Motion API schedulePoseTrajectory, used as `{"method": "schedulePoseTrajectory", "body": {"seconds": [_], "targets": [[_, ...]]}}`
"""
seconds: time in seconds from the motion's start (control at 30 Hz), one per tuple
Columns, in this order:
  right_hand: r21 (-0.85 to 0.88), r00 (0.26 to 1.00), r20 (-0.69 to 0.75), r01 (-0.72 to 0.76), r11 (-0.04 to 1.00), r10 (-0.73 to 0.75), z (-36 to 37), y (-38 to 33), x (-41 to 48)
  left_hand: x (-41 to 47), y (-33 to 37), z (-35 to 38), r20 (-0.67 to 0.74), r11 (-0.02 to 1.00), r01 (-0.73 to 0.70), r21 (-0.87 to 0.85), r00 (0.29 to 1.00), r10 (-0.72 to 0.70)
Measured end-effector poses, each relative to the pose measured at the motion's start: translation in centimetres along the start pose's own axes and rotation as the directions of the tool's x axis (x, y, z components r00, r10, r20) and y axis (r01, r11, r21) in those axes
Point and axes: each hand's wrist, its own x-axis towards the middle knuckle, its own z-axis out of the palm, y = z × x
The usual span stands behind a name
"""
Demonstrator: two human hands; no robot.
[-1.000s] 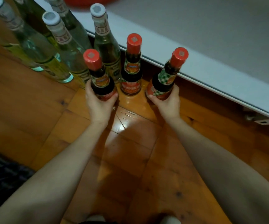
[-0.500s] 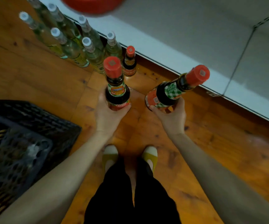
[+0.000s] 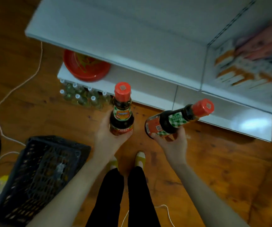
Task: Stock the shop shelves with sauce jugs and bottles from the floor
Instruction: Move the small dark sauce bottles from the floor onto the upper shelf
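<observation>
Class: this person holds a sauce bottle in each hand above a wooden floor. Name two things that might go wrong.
The right hand grips its tilted bottle only near the base, so it might slip and break on the floor. A white cord by the feet might trip them.

Shop: white shelving (image 3: 148, 46), stocked packets (image 3: 249, 63).

Head view, sole, wide-angle: worn on a standing person, aimed steeply down and a little forward. Forearms enter from the bottom edge. Left hand (image 3: 105, 136), gripping upright bottle (image 3: 122, 115), and right hand (image 3: 172, 145), gripping tilted bottle (image 3: 172, 122), sit mid-frame, near the lens. Shelves (image 3: 132, 30) beyond the hands, across the top. Floor (image 3: 213, 169) well below them. Crate (image 3: 42, 169) left of the left hand. Frame's far right blurred.
</observation>
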Motion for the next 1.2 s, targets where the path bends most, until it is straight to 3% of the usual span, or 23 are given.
{"method": "schedulePoseTrajectory", "body": {"seconds": [0.27,0.53,0.83,1.07,1.2], "targets": [[0.102,0.987,-0.161,0.009,0.995,0.007,-10.5,-7.6,-3.0,-3.3,13.2,1.1,0.148,0.984,-0.173,0.031,0.975,0.167],[0.173,0.971,-0.218,0.140,0.975,-0.101,-24.5,-10.5,-0.7,-5.2,24.4,9.5,0.200,0.938,-0.345,0.033,0.922,0.332],[0.072,0.921,-0.312,0.267,0.961,-0.233,-40.2,-12.1,3.8,-6.4,35.1,21.8,0.210,0.879,-0.464,-0.110,0.854,0.477],[0.051,0.875,-0.408,0.307,0.950,-0.260,-46.6,-13.3,9.6,-2.5,42.1,28.0,0.247,0.824,-0.565,-0.042,0.793,0.557],[0.053,0.859,-0.438,0.320,0.946,-0.266,-49.5,-15.0,14.3,1.4,45.6,31.7,0.301,0.810,-0.579,-0.092,0.760,0.576]]}}
